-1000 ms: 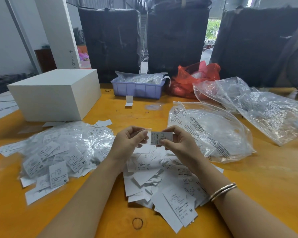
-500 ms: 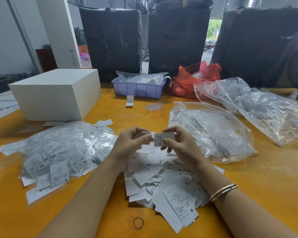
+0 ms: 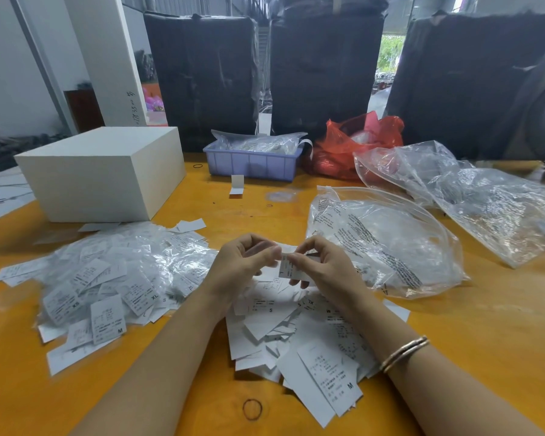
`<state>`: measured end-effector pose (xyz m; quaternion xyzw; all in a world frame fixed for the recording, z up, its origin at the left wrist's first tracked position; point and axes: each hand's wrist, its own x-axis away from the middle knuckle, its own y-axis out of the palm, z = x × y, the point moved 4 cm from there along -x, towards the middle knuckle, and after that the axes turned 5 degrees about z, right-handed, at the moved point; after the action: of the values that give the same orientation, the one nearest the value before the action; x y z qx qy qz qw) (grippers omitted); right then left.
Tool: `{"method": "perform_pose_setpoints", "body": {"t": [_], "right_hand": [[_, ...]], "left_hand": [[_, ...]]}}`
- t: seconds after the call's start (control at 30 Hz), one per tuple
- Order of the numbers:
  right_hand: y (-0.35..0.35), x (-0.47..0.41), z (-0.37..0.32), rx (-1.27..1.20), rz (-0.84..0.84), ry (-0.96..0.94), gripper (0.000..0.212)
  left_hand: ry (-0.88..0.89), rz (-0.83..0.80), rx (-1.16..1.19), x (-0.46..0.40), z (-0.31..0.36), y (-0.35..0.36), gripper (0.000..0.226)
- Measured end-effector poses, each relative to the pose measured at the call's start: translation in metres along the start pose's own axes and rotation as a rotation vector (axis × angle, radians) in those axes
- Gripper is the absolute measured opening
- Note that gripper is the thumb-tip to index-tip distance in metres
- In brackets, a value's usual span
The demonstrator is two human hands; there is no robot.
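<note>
Two hands meet above the orange table [image 3: 472,335], forearms angled inward from the near edge. The left hand [image 3: 243,265] and the right hand [image 3: 324,269] both pinch one small printed label [image 3: 288,268] between thumb and fingertips, holding it just over a loose heap of paper labels [image 3: 299,338]. The label looks thin and flat, though its print is too small to read. Left of the hands lies a glossy pile of bagged labels [image 3: 107,281], crinkled and reflective. A clear plastic bag [image 3: 381,243] with black print sits puffed up just right of the hands.
</note>
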<state>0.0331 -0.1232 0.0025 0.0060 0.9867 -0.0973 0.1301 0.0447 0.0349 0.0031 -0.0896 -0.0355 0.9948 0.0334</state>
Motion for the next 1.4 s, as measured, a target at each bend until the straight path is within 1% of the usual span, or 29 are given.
{"method": "perform_pose_setpoints", "body": {"t": [0.17,0.27,0.43,0.57,0.67,0.77,0.87,0.93,1.03,1.1,1.2,1.3,1.4], "right_hand": [[0.002,0.001,0.004,-0.133,0.019,0.095,0.013],[0.006,0.004,0.005,-0.183,0.012,0.129,0.013],[0.009,0.005,0.004,-0.229,0.058,0.159,0.013],[0.010,0.006,0.005,-0.201,0.074,0.148,0.016],[0.011,0.006,0.006,-0.171,0.093,0.133,0.016],[0.010,0.004,0.007,-0.148,0.127,0.130,0.017],[0.011,0.003,0.009,-0.134,0.136,0.140,0.017],[0.012,0.003,0.010,-0.118,0.137,0.145,0.018],[0.012,0.004,0.010,-0.106,0.139,0.145,0.017],[0.012,0.004,0.009,-0.102,0.116,0.124,0.014],[0.012,0.004,0.001,-0.056,0.040,0.037,0.004],[0.013,0.005,-0.003,-0.094,0.013,0.007,0.022],[0.007,0.004,-0.004,-0.111,0.106,-0.060,0.028]], "left_hand": [[0.009,-0.006,0.037,0.001,0.003,0.001,0.013],[0.020,0.000,0.019,0.001,0.002,0.001,0.015],[0.022,0.009,0.016,-0.001,0.000,0.001,0.014],[0.045,-0.014,0.005,0.000,0.001,0.004,0.019],[0.065,-0.013,0.008,0.001,0.002,0.006,0.011],[0.062,0.007,-0.038,0.001,0.001,0.005,0.002],[0.062,0.019,-0.051,0.001,0.000,0.004,0.007],[0.061,0.021,-0.049,0.001,0.000,0.004,0.006],[0.042,-0.007,-0.043,0.001,-0.002,0.007,0.007],[0.020,-0.037,-0.042,0.001,-0.002,0.008,0.012],[0.006,-0.041,-0.003,0.001,0.001,0.005,0.016],[-0.004,0.006,0.071,0.000,0.003,0.002,0.019],[-0.022,0.012,0.060,-0.001,0.002,0.001,0.025]]}}
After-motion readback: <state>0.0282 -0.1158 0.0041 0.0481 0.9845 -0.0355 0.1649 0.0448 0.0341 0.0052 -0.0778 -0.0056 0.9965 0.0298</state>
